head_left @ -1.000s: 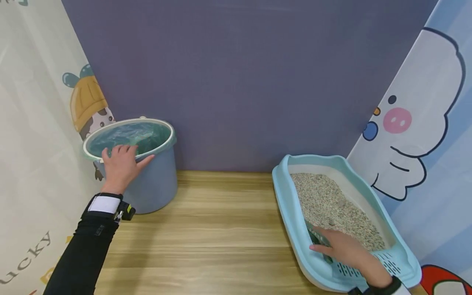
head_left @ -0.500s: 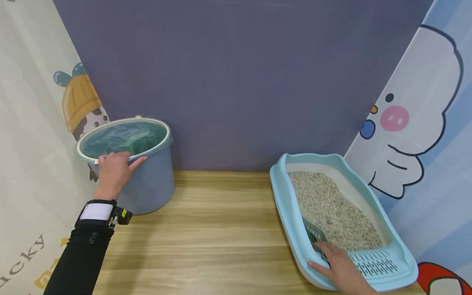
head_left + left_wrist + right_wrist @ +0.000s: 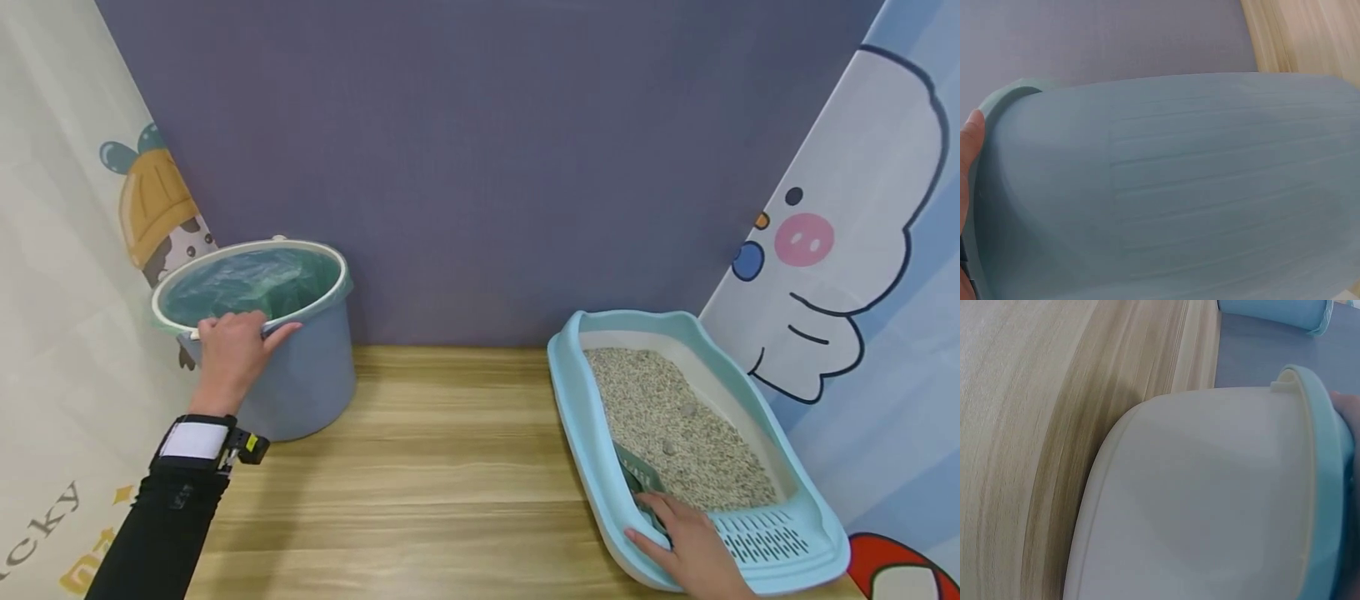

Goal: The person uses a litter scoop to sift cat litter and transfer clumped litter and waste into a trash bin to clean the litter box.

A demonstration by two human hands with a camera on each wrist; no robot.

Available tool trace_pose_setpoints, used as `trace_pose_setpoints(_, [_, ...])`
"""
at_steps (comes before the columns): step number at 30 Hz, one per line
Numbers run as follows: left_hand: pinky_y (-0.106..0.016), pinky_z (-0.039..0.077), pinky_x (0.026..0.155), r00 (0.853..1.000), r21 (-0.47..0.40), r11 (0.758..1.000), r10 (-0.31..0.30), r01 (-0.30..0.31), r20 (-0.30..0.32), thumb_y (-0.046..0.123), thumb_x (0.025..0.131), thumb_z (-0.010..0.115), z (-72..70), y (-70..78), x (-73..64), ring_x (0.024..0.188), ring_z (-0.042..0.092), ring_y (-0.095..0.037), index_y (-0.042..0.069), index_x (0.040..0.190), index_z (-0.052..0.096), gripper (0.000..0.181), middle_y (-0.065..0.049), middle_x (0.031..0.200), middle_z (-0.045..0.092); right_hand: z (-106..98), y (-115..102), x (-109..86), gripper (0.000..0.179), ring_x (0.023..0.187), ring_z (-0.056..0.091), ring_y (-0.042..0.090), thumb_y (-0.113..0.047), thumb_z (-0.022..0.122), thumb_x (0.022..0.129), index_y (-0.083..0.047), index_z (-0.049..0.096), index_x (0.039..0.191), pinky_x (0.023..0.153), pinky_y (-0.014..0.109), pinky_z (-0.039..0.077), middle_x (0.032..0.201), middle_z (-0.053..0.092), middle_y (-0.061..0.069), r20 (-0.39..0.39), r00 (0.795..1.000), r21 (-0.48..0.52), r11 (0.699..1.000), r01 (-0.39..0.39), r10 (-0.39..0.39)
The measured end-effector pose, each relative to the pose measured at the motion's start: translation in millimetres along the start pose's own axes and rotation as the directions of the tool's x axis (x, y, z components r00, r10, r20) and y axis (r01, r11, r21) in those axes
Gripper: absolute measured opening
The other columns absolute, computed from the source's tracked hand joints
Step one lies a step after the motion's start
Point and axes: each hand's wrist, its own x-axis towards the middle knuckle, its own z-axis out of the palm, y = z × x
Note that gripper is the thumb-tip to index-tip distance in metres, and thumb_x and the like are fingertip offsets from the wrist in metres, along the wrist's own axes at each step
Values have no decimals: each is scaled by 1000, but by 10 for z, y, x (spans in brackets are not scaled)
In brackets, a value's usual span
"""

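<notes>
My left hand (image 3: 231, 354) grips the near rim of a blue-grey trash bin (image 3: 303, 379) at the left, fingers over the edge and thumb along its outside. A green bag (image 3: 247, 283) lines the bin. In the left wrist view the bin wall (image 3: 1210, 181) fills most of the frame. At the right my right hand (image 3: 693, 546) holds the light-blue rim of a litter box (image 3: 588, 425), thumb across the rim and fingers inside. Beside those fingers a dark green litter scoop (image 3: 636, 467) leans on the inner wall, its handle partly hidden. Sandy litter (image 3: 675, 425) fills the box.
Between bin and box runs a light wooden tabletop (image 3: 450, 467). Behind it stands a grey-purple backdrop (image 3: 450, 167). Printed curtains flank both sides, and the box has a slotted step (image 3: 761, 537) at its near end. Two small clumps show on the litter.
My right hand has slid back from over the scoop toward the near part of the box rim. My left fingers have settled over the bin rim. Scoop, bin and box keep their places.
</notes>
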Motion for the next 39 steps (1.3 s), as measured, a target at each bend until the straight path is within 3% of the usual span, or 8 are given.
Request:
trace_pose_setpoints(6, [-46,27,61,998,13,999,38,-38,-56,39,72,71,7,233,-31,47,43,-32,4,57,43,47,-11,47,43,-1,-5,-8,56,105,57,37,-59,54,81,-17,56,119,83,59,39,119,59,12,-33,999,-8,1000,8,-8])
trace_pose_setpoints(12, [-46,28,58,988,36,996,89,-85,-125,46,70,68,-3,622,-91,46,44,-33,3,56,44,51,-14,47,46,0,4,-14,55,105,57,37,-57,55,82,-17,56,119,82,59,39,119,58,13,-42,999,2,1000,15,-15])
trace_pose_setpoints(19, [-43,31,57,970,64,990,138,-128,-198,67,86,25,-36,1188,-189,45,45,-29,5,53,44,73,-11,45,44,7,26,-11,55,107,55,38,-58,55,82,-17,56,119,83,60,38,121,57,14,-30,999,11,1000,14,-14])
trace_pose_setpoints(21, [-42,31,56,964,65,987,155,-144,-215,66,88,22,-52,1359,-220,43,44,-28,6,52,42,73,-9,43,42,5,25,-9,56,108,55,38,-58,55,82,-17,56,120,83,60,38,121,57,14,-26,1000,13,1000,11,-11])
trace_pose_setpoints(25, [-39,32,55,942,92,978,205,-187,-266,61,87,38,-81,1685,-282,40,40,-23,8,50,38,65,-5,41,36,-2,19,-7,56,108,55,37,-58,55,81,-18,56,120,84,60,38,121,57,13,-28,1000,13,1000,14,-13])
trace_pose_setpoints(29, [-33,31,49,908,134,959,279,-248,-314,56,73,63,-113,1990,-352,37,37,-18,11,49,35,58,0,40,30,-9,15,-10,56,107,56,36,-59,55,81,-18,56,119,83,59,38,120,58,12,-29,999,9,1000,17,-16])
trace_pose_setpoints(34, [-25,25,40,867,152,942,335,-299,-369,55,69,68,-156,2389,-474,35,35,-13,14,48,35,57,3,42,28,-27,11,-13,58,105,57,36,-60,54,80,-17,57,118,83,58,39,118,59,12,-11,1000,-2,1000,11,-11])
trace_pose_setpoints(39, [-22,23,36,869,134,940,342,-315,-358,52,68,72,-259,2774,-582,36,36,-10,15,50,35,55,4,43,33,-24,21,-18,57,104,57,36,-59,55,81,-16,57,118,82,58,39,117,59,12,-15,1000,0,1000,15,-15])
